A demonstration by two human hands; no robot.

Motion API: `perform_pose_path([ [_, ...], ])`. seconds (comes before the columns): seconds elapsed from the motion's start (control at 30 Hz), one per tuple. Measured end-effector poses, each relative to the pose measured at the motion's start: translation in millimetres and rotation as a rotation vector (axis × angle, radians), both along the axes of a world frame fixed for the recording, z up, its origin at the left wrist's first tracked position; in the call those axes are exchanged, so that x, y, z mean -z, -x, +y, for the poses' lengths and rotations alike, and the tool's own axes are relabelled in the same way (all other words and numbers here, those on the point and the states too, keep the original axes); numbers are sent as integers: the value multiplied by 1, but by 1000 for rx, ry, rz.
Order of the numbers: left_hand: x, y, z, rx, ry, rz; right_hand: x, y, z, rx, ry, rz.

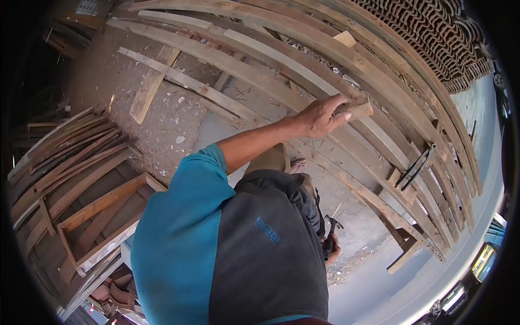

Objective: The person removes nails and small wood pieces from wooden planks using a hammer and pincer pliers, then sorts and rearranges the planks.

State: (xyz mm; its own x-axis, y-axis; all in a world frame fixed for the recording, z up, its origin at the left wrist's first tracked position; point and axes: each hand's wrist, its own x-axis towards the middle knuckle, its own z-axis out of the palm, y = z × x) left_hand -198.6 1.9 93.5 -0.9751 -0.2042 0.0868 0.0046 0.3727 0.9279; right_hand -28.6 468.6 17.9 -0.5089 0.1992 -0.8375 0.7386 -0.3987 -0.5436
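My left hand reaches forward over long wooden beams, its fingers closed around a short wooden block. The block is at the top of one of the beams; whether it rests on it I cannot tell. Down by my right side, my right hand is wrapped round the dark handle of a hammer, its metal head pointing up. My body partly hides this hand. A pair of pincers with black handles lies across the beams to the right.
Stacked roof tiles stand at the upper right. On the left are piled planks and a rectangular wooden frame. A loose board lies on the debris-strewn ground. Parked vehicles show at the lower right edge.
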Motion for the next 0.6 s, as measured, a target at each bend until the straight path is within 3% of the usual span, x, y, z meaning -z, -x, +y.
perform_pose_path([
  [0.07, 38, -59, 7, 18, -114, -83, -42, 29, -8, -242, 139, 39],
  [0.2, 69, -174, -5, -239, -235, -302, -120, 77, -72, -779, 114, 161],
  [0.33, 86, -245, -47, -553, -200, -302, -174, 94, -148, -1033, 299, 243],
  [0.4, 86, -262, -81, -790, -427, -298, -194, 96, -176, -1053, 415, 209],
  [0.53, 115, -276, -144, -952, -401, -232, -234, 93, -240, -1308, 218, 461],
  [0.6, 128, -278, -164, -971, -297, -327, -236, 96, -263, -1423, 71, 551],
])
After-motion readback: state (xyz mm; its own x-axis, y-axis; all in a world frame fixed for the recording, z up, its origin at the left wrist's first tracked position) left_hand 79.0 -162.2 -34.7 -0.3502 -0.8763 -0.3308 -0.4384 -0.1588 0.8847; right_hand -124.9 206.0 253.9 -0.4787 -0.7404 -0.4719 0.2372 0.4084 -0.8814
